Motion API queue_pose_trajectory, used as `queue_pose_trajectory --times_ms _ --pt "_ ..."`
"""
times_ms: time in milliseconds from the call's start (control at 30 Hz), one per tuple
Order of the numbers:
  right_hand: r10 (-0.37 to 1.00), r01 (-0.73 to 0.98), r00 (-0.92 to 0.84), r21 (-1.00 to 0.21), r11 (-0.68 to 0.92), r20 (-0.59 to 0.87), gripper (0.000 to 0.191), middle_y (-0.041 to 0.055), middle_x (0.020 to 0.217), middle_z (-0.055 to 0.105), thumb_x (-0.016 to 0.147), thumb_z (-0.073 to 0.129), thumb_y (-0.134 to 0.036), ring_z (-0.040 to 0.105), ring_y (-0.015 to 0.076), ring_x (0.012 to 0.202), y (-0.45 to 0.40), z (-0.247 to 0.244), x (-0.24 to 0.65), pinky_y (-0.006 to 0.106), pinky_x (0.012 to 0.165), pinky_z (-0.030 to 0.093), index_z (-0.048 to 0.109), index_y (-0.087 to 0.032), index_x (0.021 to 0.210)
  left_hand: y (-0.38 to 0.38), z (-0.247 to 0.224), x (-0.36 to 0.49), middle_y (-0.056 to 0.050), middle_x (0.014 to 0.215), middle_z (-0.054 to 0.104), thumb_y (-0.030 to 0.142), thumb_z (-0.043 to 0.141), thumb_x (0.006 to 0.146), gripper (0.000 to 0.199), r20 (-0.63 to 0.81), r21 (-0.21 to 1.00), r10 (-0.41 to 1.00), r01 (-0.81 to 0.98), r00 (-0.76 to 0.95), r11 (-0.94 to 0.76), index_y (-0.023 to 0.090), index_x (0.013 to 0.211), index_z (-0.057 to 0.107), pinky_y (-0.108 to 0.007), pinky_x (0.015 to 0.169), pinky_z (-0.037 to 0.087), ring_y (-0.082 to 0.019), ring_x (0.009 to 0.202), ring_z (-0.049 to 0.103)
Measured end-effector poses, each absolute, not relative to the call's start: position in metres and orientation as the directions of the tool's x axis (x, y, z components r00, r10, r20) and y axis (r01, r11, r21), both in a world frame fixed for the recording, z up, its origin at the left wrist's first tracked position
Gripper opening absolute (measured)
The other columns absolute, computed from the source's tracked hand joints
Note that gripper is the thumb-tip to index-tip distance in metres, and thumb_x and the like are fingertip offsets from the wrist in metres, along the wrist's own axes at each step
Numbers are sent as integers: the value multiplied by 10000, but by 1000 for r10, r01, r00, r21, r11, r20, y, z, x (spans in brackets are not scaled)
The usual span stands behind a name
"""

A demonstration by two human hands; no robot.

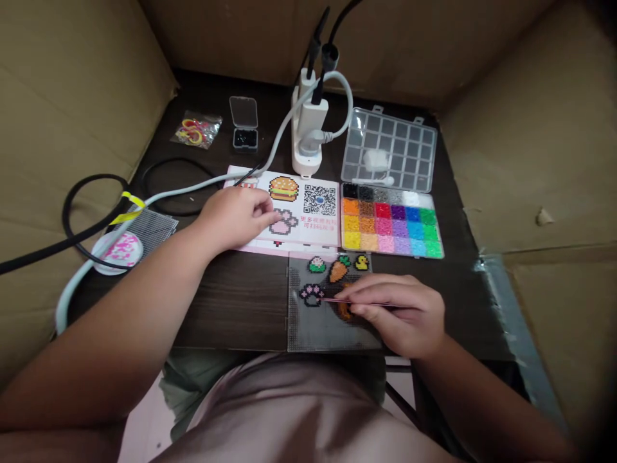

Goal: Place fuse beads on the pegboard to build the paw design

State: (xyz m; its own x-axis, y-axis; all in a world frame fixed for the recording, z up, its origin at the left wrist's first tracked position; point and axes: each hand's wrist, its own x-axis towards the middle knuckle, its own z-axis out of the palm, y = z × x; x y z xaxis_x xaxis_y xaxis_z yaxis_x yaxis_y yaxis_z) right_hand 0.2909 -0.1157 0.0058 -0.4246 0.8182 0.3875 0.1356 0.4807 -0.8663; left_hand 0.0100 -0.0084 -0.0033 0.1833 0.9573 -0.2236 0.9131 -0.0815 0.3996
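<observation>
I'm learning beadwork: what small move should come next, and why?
Probably seat a pale pink bead in the black-and-pink bead paw: its large pad looks mostly unfilled, the pink printed paw is filled, and the right hand holds a slim pink tool there.

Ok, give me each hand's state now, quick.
Left hand: loosely curled over the printed sheet, nothing visible in its grip.
Right hand: closed, holding thin tweezers.

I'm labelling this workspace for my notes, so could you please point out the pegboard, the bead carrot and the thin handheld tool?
Pegboard (308,331), head view: bare lower-left part.
Bead carrot (338,272), head view: its orange body.
Thin handheld tool (336,300), head view: its exposed shaft.
</observation>
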Motion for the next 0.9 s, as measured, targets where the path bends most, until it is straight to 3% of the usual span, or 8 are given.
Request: queue_pose_trajectory --times_ms 267,500,900 --pt "759 137 -523 -841 523 387 187 97 892 865 899 744 -60 851 203 796 -117 -6 292 250 757 690 845 -199 973 -9 -1 13 -34 814 737 511 688 895 299 -245 404 957 914 156 -45 223 867 760 -334 736 394 -198 786 606" --pt "764 159 -525 -838 521 375 173 95 874 861 901 743 -55 846 194 785 -117 -7 291 239 744 688 840 -189 948 -9 -3 11 -31 795 724 522 664 898 312 -229 375 958 924 174 -78 225 866 754 -336 694 385 -185 741 596" --pt "769 171 -537 -848 502 347 174 89 893 865 909 739 -72 846 195 790 -118 -9 290 242 743 687 844 -203 957 -10 -1 12 -51 841 734 503 667 910 305 -234 381 955 921 181 -82 218 880 771 -344 751 395 -208 823 633"
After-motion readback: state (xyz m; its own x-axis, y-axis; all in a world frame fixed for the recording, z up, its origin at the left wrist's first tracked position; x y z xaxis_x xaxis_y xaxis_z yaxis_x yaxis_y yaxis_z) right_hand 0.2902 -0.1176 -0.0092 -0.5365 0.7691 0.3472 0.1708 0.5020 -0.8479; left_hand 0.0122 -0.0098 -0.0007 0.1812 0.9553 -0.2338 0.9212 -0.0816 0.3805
